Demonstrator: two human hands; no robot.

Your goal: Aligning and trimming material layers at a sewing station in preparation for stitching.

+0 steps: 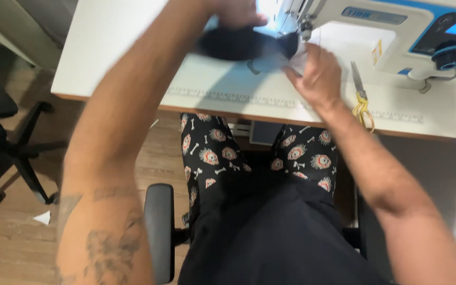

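White-and-blue sewing machine [391, 37] far right; yellow-handled metal scissors [361, 100] beside it; dark fabric piece [238, 43] on white wooden-edged tabletop [117, 47]; black skull-and-bone-print trousers [212, 158] near.

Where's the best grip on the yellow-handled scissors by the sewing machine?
Probably by the yellow handle loops: the scissors lie flat on the white table, blades pointing away toward the sewing machine, loops nearest the table's front edge. Come from the near side, from above; the right hand is closest. The left hand is on dark fabric.

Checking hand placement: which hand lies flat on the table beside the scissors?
The right hand, pressing down near the yellow-handled scissors; the left hand grips dark fabric.
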